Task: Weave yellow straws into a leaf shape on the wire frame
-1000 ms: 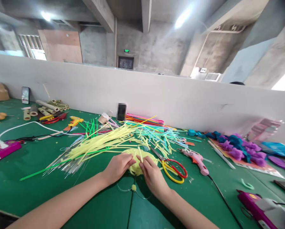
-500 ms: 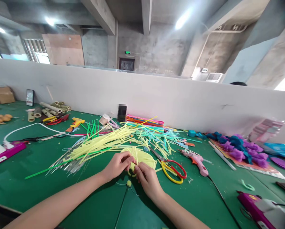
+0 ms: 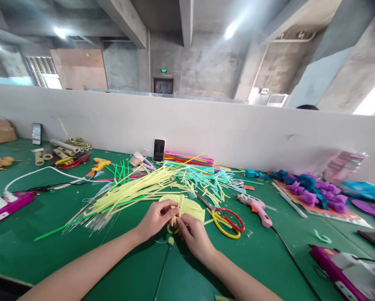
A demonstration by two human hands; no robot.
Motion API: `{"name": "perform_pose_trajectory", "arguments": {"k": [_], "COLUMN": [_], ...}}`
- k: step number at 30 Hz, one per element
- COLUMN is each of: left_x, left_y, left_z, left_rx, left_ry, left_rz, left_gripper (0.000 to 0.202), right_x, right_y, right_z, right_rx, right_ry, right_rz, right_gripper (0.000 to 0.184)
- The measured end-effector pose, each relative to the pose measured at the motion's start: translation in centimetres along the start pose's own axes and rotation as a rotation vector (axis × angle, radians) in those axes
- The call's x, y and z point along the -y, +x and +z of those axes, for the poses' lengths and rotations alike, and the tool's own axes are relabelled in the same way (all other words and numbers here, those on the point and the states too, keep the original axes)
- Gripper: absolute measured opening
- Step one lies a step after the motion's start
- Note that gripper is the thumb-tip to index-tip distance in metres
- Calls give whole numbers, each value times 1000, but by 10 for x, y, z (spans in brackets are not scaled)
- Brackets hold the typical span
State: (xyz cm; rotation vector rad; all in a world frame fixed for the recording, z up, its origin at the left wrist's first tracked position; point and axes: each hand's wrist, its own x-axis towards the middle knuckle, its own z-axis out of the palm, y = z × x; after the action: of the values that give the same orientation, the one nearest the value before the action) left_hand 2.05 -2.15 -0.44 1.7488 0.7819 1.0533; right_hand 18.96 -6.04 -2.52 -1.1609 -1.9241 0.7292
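My left hand and my right hand meet near the table's middle, both with fingers pinched around a pale yellow pipe cleaner. Its upper end sticks up between them; the rest is partly hidden by my fingers. Just behind lies a flat, rounded pale yellow piece, partly covered by my hands. Below my fingers a small yellow-green ball rests on the green table, with thin wire beside it. Scissors with red and yellow handles lie to the right of my right hand.
A heap of yellow pipe cleaners spreads behind my left hand. At right lie a pink glue gun, purple and teal fuzzy pieces and a power strip. Another power strip sits left. A phone leans on the partition.
The view has shifted slightly, moving the background a little to the left. My hands stay together, still pinching; the pipe cleaner's upper end now stands a bit more upright between them.
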Motion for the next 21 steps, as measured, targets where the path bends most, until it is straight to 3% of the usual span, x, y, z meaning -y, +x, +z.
{"name": "perform_pose_trajectory", "arguments": {"k": [21], "left_x": [-13], "left_y": [-3], "left_z": [-1], "left_rx": [-31], "left_ry": [175], "left_rz": [111], "left_gripper": [24], "right_x": [2], "right_y": [2], "right_z": [1], "right_rx": [17], "right_ry": [-13], "right_rz": [-18], "right_gripper": [38]}}
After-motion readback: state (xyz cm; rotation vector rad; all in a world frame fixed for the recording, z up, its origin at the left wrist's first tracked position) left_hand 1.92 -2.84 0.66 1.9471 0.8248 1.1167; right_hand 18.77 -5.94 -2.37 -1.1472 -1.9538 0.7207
